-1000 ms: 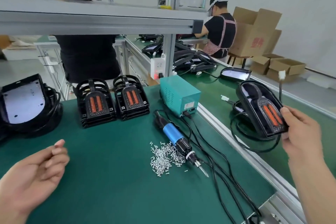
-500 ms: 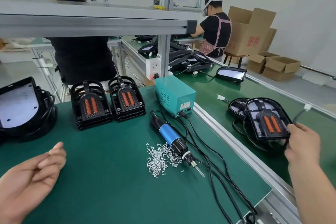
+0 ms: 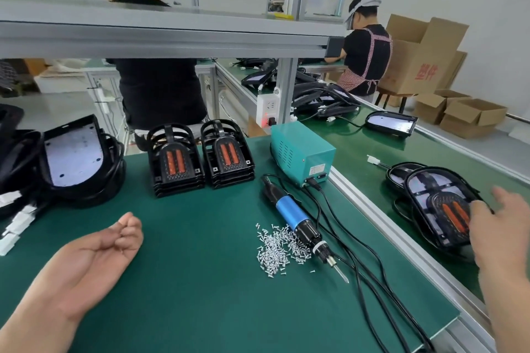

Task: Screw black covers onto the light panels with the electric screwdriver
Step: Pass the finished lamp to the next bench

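1. On the green desk [image 3: 200, 309] the electric screwdriver [image 3: 295, 218] lies beside a heap of screws [image 3: 278, 246].
2. Two stacks of black covers [image 3: 176, 160] stand at its back edge, light panels [image 3: 71, 157] at the left.
3. Left hand [image 3: 94, 255]: palm up, grip loose, holding nothing.
4. Right hand [image 3: 499, 226]: grip wide, over a covered panel [image 3: 438, 206] on the conveyor belt [image 3: 364, 140].
5. Cardboard boxes [image 3: 421, 57] stand by the wall.

Matt green mat [image 3: 200, 295], blk plastic covers [image 3: 175, 157], shiny metal screws [image 3: 278, 246]
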Tool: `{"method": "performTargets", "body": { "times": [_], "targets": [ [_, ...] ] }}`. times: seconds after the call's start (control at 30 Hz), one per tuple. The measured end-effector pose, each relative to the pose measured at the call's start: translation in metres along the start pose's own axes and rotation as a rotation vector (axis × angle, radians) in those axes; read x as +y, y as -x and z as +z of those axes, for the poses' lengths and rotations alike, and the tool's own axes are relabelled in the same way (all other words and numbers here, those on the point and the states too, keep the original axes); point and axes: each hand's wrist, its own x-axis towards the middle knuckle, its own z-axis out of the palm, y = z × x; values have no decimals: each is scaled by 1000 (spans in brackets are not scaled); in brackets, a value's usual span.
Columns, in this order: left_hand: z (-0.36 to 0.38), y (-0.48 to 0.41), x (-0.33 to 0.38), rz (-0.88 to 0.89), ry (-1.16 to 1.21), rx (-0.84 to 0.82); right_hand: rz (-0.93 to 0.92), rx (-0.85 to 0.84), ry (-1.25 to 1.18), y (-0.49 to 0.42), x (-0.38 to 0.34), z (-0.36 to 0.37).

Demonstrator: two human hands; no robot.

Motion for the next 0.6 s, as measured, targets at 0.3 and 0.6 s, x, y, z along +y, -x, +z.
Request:
{"method": "performTargets", "body": {
  "times": [0.3, 0.6],
  "targets": [
    [70, 75, 20, -31, 188, -32, -426, -226, 107, 60, -73, 34],
    [113, 99, 24, -65, 162, 175, -734, -640, -73, 159, -169, 87]
  ]
}}
